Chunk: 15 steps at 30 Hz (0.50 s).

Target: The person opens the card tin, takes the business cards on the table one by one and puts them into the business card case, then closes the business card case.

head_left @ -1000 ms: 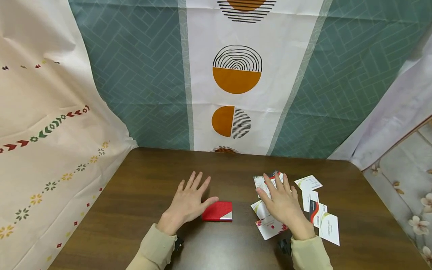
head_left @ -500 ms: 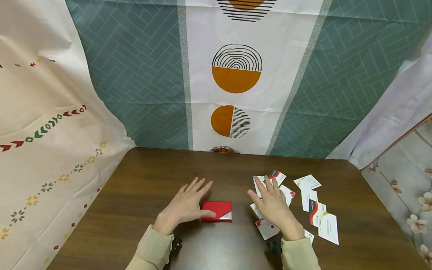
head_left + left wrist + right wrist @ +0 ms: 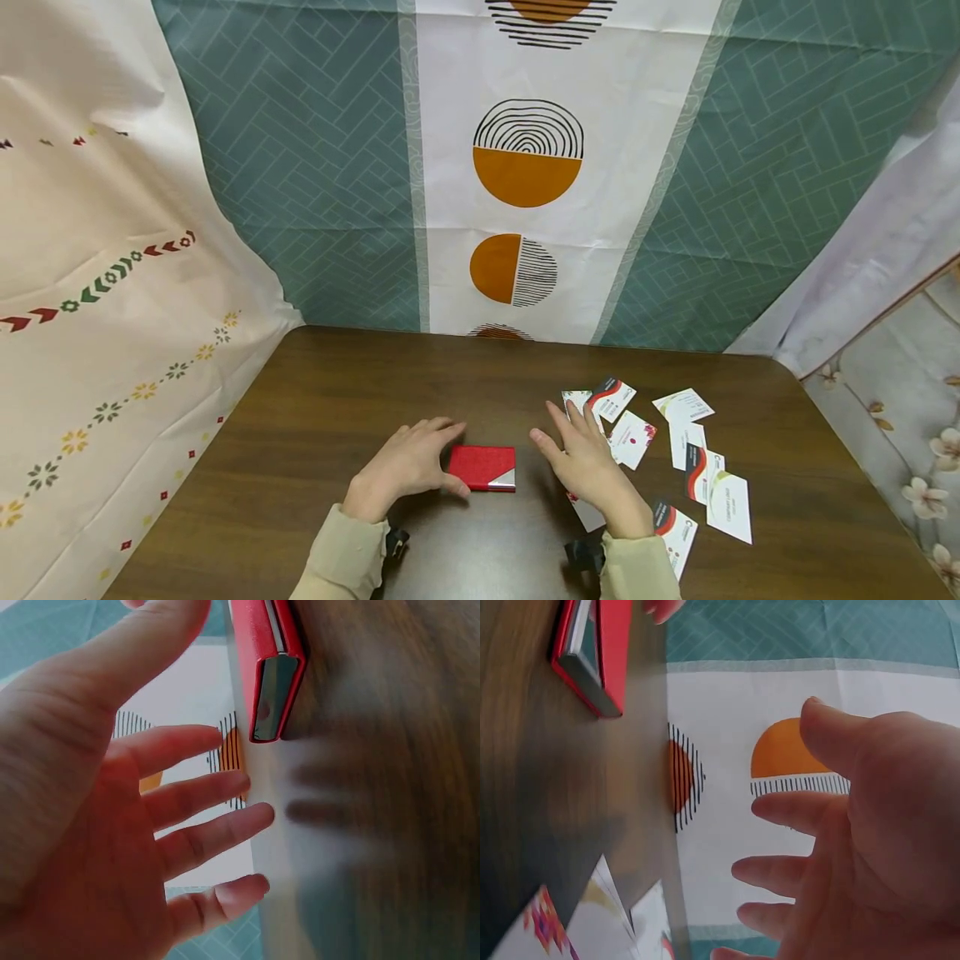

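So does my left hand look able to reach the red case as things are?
Probably yes: your left hand's open grip is right beside the red case, with nothing visible between them; the cards lie to the case's right.

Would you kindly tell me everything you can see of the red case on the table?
The red case is a slim, rectangular box with a red, leather-like cover, a silvery triangular corner and shiny, metal-looking sides. It lies flat on the brown wooden-looking table and looks closed; any contents are hidden. The left hand is close beside its left end, the right hand farther off; neither grips it.
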Each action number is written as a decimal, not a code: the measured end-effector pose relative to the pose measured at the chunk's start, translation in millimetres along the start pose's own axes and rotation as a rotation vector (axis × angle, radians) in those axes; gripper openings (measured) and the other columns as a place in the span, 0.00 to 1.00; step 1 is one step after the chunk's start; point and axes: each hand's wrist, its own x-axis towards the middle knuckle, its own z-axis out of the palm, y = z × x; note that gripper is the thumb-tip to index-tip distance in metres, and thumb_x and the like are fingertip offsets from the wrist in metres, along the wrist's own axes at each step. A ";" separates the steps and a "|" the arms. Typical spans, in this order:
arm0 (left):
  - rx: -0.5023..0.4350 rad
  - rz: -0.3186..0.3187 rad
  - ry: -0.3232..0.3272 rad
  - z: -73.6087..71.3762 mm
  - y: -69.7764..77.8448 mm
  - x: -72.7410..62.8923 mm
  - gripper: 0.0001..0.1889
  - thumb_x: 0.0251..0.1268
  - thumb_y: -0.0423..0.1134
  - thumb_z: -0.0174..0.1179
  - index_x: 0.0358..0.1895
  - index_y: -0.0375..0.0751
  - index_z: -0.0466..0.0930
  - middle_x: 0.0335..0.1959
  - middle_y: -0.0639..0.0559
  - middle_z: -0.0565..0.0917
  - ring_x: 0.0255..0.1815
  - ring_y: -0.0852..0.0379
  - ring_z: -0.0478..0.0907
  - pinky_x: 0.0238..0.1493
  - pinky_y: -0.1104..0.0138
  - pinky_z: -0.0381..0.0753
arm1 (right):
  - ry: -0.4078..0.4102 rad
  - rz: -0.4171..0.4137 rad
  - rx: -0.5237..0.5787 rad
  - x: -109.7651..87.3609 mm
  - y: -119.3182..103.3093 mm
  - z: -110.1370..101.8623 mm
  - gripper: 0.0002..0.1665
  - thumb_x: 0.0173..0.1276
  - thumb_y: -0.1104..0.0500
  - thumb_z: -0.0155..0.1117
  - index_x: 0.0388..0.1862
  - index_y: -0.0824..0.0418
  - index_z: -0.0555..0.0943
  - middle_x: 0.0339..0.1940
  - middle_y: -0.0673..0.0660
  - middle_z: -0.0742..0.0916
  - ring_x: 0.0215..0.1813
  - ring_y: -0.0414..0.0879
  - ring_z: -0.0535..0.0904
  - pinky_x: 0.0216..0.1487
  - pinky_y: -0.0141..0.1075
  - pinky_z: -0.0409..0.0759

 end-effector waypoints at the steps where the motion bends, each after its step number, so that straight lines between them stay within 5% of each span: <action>1: 0.009 -0.007 -0.002 0.3 -0.1 -0.1 0.50 0.39 0.66 0.74 0.69 0.45 0.72 0.66 0.47 0.72 0.66 0.41 0.68 0.65 0.41 0.61 | -0.005 0.007 0.014 -0.1 -0.9 1.0 0.38 0.73 0.41 0.54 0.74 0.62 0.66 0.74 0.73 0.63 0.76 0.72 0.43 0.68 0.68 0.48; 15: 0.105 0.009 0.019 0.6 1.1 -3.0 0.37 0.40 0.56 0.78 0.57 0.44 0.81 0.51 0.48 0.78 0.53 0.45 0.74 0.54 0.48 0.74 | -0.088 -0.094 -0.055 5.5 -5.1 29.4 0.40 0.61 0.47 0.71 0.68 0.62 0.72 0.69 0.70 0.70 0.73 0.72 0.52 0.65 0.68 0.55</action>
